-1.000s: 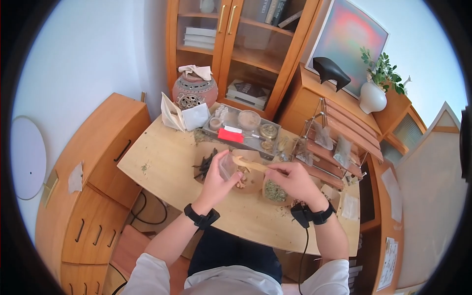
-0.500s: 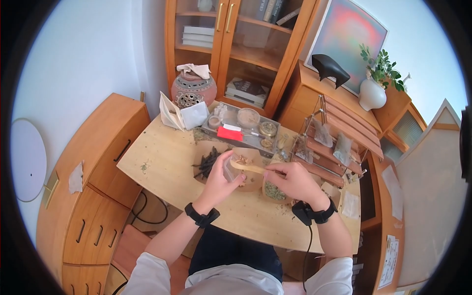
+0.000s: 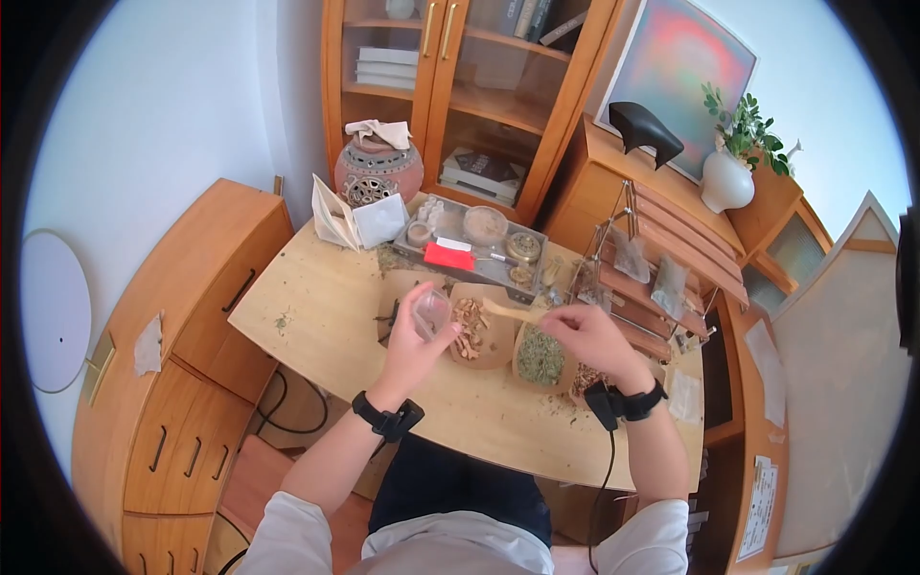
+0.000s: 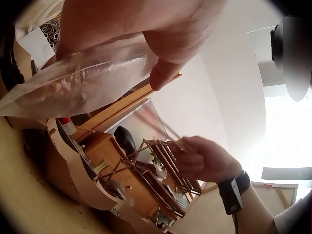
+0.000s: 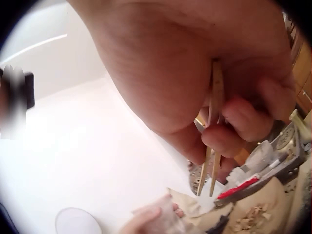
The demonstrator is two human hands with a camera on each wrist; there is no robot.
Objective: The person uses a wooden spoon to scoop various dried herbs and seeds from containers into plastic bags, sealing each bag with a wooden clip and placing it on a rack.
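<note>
My left hand [image 3: 406, 347] holds a small clear plastic bag [image 3: 431, 313] by its side, thumb and fingers spread around it. In the left wrist view some pale brown bits show through the bag [image 4: 83, 83]. Wooden tongs [image 3: 510, 310] are pinched in my right hand [image 3: 594, 337]; their two slim arms stand slightly apart with nothing between the tips in the right wrist view. Those tips hang over a brown paper tray [image 3: 494, 358] of tan dried slices [image 3: 470, 326]. Below the right hand sits another tray of green dried herb [image 3: 541, 357].
Dark sticks lie in a tray partly hidden behind the left hand. A grey tray [image 3: 460, 268] at the back holds jars and a red packet [image 3: 448, 254]. A tiered wooden rack [image 3: 652, 287] with bags stands right; a patterned pot [image 3: 379, 172] stands back left.
My right hand has drawn the tongs rightward, away from the bag. The left hand has shifted slightly left with the bag, uncovering more of the tan slices.
</note>
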